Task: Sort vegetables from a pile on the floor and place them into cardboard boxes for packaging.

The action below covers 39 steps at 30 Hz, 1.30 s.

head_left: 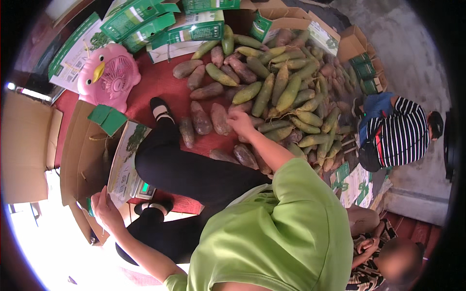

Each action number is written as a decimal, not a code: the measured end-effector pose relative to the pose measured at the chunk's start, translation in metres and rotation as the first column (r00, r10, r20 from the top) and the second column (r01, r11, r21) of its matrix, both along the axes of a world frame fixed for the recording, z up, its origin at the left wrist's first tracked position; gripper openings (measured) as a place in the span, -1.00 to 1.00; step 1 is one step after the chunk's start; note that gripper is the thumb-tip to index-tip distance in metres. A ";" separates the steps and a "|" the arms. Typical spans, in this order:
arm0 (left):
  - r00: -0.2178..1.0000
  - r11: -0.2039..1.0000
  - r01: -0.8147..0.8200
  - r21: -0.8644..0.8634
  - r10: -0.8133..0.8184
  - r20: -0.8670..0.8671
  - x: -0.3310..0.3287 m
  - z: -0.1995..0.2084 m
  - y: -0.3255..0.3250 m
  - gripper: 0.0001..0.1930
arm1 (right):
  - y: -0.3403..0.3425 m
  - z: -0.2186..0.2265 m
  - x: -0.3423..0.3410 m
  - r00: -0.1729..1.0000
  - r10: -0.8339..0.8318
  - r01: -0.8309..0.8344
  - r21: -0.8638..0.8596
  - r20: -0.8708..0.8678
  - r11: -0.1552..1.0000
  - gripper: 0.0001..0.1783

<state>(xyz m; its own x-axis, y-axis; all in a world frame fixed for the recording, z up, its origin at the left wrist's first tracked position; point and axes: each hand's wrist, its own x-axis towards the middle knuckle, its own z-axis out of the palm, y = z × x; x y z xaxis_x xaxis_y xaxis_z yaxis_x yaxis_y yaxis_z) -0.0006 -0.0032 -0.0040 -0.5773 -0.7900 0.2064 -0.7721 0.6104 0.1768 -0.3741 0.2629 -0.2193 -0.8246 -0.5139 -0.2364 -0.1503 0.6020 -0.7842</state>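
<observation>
My right hand (240,122) reaches into the near edge of the radish pile, its fingers bent against a reddish radish (220,119) that looks wrapped in clear film. Beside that one lie more wrapped reddish radishes (200,118) on the red floor covering. My left hand (107,213) is low at the left, fingers closed on the rim of an open cardboard box (125,162). The box has a white and green printed side and brown flaps; its inside is mostly hidden. A scale (144,189) with a lit green display shows at the box's lower edge.
Long green radishes (291,92) heap up ahead and to the right. A pink duck-faced fan (109,75) stands at the far left. Green and white cartons (194,31) line the back. A child in stripes (400,128) is at the right; another person (374,252) sits lower right.
</observation>
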 end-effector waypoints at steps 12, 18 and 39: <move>1.000 1.000 0.011 -0.022 -0.011 0.024 0.004 -0.007 -0.008 -0.75 | 0.165 -0.057 -0.062 0.462 -0.760 0.866 -0.048 0.457 0.498 -0.77; 1.000 1.000 0.006 -0.015 -0.006 0.011 0.002 -0.010 -0.006 -0.77 | 0.192 -0.050 -0.115 0.109 -0.590 0.992 -0.126 0.800 0.012 -0.87; 0.990 0.989 -0.103 -0.107 0.113 0.090 0.006 0.014 0.011 -0.78 | 0.163 0.040 -0.154 0.336 -0.804 0.911 -0.386 0.491 0.145 -0.96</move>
